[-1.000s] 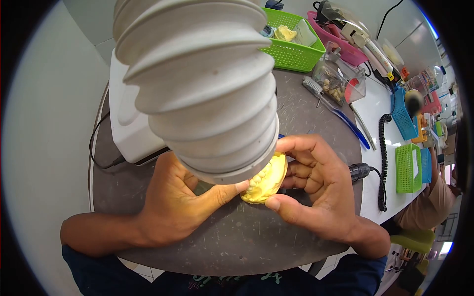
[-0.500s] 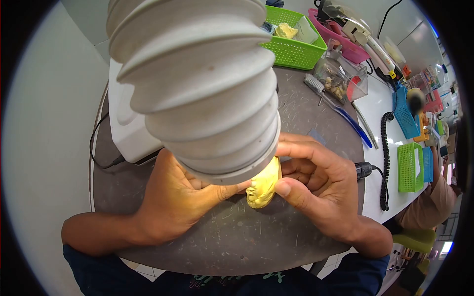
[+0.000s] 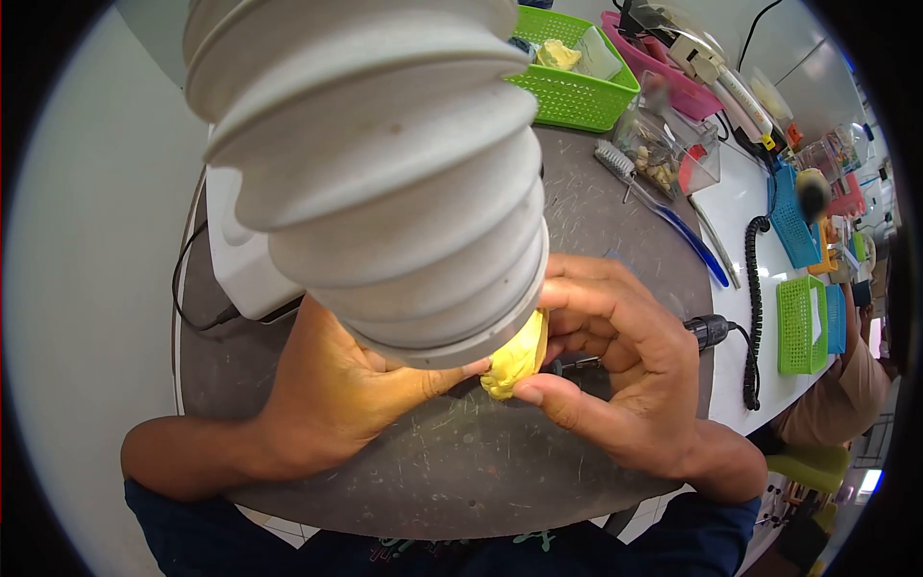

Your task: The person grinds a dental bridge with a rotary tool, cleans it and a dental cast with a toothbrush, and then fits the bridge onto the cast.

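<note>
Between both hands is a small yellow plaster dental cast (image 3: pixel 517 363), tilted, its lower end lumpy with tooth-like ridges. The thumb tip of my left hand (image 3: pixel 351 394) presses its left side, and that hand's other fingers are mostly hidden. My right hand (image 3: pixel 625 370) grips the cast from the right, thumb at the lower edge and fingertips higher up. A wide grey ribbed hose (image 3: pixel 394 202) hangs over the cast and covers its upper part. Behind my right hand lies a black rotary handpiece (image 3: pixel 708 332) with a cable; a thin metal shaft shows between the fingers.
A white machine (image 3: pixel 245 250) stands left of the hose. Toward the back right are a green basket (image 3: pixel 582 101), a pink basket (image 3: pixel 687 91), a clear container (image 3: pixel 663 154) and a blue-handled brush (image 3: pixel 678 221). A coiled black cord (image 3: pixel 752 317) hangs farther right. Another person's sleeve (image 3: pixel 836 404) shows.
The cast has turned slightly, and my right thumb has slid left along its lower edge. The metal shaft behind my right fingers now shows. The hose appears slightly lower in view.
</note>
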`<act>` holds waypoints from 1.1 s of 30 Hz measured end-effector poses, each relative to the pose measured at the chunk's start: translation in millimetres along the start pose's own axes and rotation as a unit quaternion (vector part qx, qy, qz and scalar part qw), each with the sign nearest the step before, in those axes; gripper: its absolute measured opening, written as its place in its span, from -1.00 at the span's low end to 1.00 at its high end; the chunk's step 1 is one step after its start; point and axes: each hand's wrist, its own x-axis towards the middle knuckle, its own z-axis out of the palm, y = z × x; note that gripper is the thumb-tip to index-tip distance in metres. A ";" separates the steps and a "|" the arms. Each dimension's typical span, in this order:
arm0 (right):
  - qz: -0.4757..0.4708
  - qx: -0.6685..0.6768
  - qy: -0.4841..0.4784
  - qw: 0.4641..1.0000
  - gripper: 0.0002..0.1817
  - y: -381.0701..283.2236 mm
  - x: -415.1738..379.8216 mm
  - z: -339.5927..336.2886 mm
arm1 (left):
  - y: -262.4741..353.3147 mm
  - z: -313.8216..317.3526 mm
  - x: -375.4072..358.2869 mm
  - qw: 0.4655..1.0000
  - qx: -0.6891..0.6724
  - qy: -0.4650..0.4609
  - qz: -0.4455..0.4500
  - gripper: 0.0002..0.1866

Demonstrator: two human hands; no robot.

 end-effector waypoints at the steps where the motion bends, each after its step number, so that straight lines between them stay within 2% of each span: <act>1: 0.003 -0.002 0.001 1.000 -0.44 -0.3 -0.1 0.3 | 0.8 0.3 -0.2 1.000 0.005 0.003 -0.004 -0.62; 5: -0.001 -0.012 0.000 1.000 -0.44 -0.2 -0.5 -0.1 | 2.4 -0.5 -0.6 1.000 0.029 0.000 0.009 -0.63; 11: 0.001 -0.007 0.001 1.000 -0.44 0.0 -0.3 0.0 | 2.7 0.8 -0.9 1.000 -0.005 0.012 -0.018 -0.65; 14: -0.005 -0.011 -0.001 1.000 -0.44 0.9 -0.5 0.2 | 3.2 -0.1 -0.4 0.999 0.032 0.003 0.001 -0.64; 16: -0.006 -0.018 -0.001 1.000 -0.45 0.4 -0.8 -0.2 | 2.1 -0.2 -0.4 1.000 -0.007 0.000 -0.027 -0.64; 23: 0.001 -0.020 0.009 1.000 -0.46 -0.3 0.9 0.2 | -0.3 -0.5 -1.4 1.000 -0.015 -0.006 -0.010 -0.64; 26: 0.001 -0.019 0.005 1.000 -0.46 0.7 0.4 -0.1 | -1.1 -0.9 -1.7 0.999 0.007 0.019 -0.042 -0.68; 28: 0.000 -0.021 0.003 1.000 -0.46 1.8 -0.6 0.1 | -6.8 -1.8 -0.5 0.995 0.080 0.026 0.055 -0.71; 33: -0.008 -0.046 -0.003 0.999 -0.46 0.1 0.4 -0.1 | -2.0 0.6 0.6 0.999 0.031 0.012 0.031 -0.67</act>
